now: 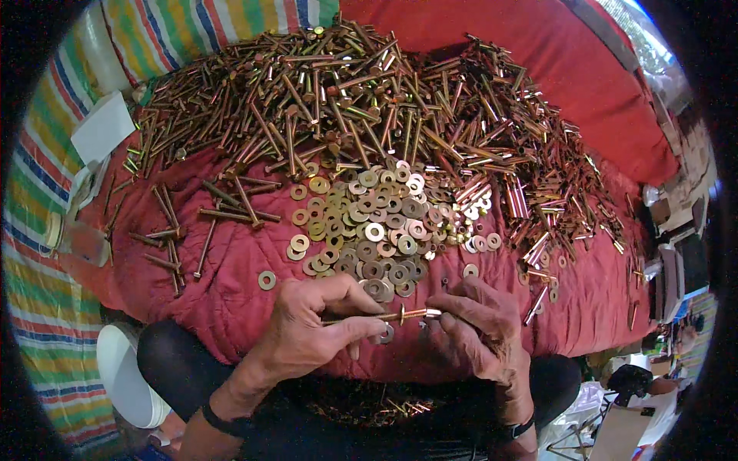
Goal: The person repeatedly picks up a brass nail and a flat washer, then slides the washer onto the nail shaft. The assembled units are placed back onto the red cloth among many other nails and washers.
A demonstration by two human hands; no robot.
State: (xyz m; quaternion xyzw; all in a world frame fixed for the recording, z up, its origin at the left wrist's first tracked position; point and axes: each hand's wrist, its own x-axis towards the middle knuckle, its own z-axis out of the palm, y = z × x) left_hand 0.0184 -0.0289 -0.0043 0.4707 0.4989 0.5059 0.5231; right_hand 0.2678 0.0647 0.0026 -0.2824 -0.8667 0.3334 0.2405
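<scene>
Between the thumb and fingers of my left hand point(304, 326) lies a long brass-coloured bolt point(415, 313), roughly level, its threaded end to the right. One washer point(402, 313) sits around its shank. My right hand point(488, 326) pinches a small shiny piece, apparently a nut point(433, 313), at the bolt's tip; whether it is threaded on I cannot tell. Another washer point(387, 333) shows by my left fingertips. Just beyond both hands is a heap of loose washers point(373, 232), with small nuts point(470, 219) at its right side.
A large mound of bolts point(307, 100) covers the far side of the red quilted cloth point(238, 307). Several loose bolts point(206, 246) lie at the left. A clear jar point(83, 242) and a white card point(103, 127) are at the left edge. More bolts point(400, 409) lie below, between my legs.
</scene>
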